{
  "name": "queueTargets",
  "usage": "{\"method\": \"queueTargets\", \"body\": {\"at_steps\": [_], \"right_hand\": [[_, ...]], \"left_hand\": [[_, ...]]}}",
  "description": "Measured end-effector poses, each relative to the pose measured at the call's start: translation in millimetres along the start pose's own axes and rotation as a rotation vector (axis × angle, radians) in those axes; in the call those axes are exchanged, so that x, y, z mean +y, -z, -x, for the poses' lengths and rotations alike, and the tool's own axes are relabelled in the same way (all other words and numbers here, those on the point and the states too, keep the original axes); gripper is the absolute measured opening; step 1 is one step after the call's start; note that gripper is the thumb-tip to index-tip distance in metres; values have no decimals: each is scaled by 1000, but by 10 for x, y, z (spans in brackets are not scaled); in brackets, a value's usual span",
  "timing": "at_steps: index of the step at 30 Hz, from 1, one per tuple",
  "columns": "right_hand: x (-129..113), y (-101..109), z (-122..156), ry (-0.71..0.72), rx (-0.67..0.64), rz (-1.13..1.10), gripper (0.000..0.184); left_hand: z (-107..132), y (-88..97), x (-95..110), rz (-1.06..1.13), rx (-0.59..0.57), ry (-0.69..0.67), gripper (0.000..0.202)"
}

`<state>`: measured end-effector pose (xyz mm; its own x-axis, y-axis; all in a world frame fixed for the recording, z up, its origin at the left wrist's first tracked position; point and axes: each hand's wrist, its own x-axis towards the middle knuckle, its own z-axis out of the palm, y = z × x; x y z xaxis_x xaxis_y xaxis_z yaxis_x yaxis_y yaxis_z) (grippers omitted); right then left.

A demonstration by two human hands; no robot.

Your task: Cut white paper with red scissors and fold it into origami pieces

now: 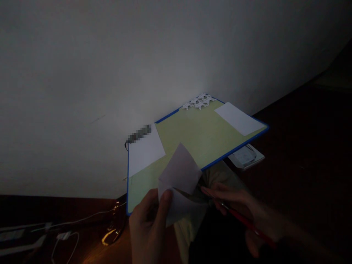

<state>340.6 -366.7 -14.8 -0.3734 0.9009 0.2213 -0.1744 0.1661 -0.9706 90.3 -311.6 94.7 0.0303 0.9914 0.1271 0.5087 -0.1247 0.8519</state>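
Observation:
My left hand (150,223) pinches a folded piece of white paper (181,167) between thumb and fingers, above the near edge of a board. A long gap opens between the paper's upper and lower parts, toward the right. Just right of the paper, my right hand (233,201) is closed around a slim red pen-like tool (242,219) with shiny metal parts. Its far end lies in shadow near the paper, and I cannot tell whether it touches. Several small white paper stars (199,101) cluster at the board's far corner.
The pale green board (198,132) has a blue rim and rests over my lap. White sheets lie at its left (145,152) and right (239,119), with a blurred-out object at the left. A wall (110,73) stands behind. White cables (82,220) run at lower left.

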Motion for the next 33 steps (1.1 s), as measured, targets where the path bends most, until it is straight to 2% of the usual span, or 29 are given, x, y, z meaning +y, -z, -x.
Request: {"method": "queueTargets", "body": {"at_steps": [3, 5, 7, 12, 17, 21, 25, 33], "right_hand": [[-100, -16, -23, -106, 8, 68, 78], [-135, -38, -38, -131, 19, 96, 75], [-137, -56, -48, -135, 46, 72, 71], [-87, -75, -60, -71, 75, 27, 50], [-119, -97, -138, -3, 23, 62, 51], [-204, -122, -215, 49, 22, 90, 48], [-242, -174, -251, 8, 49, 13, 41], [-225, -322, -301, 26, 137, -71, 45]], "left_hand": [[-21, -22, 6, 15, -19, -16, 28], [-29, -40, 24, 43, 9, -12, 26], [-31, -51, 37, 41, 39, -24, 25], [-29, -50, 19, -36, 71, -90, 21], [-13, -87, 28, 1, 103, -87, 19], [39, -166, 123, 41, 116, -35, 17], [71, -231, 205, 56, 157, -34, 16], [78, -218, 154, -75, 32, -119, 21]]}}
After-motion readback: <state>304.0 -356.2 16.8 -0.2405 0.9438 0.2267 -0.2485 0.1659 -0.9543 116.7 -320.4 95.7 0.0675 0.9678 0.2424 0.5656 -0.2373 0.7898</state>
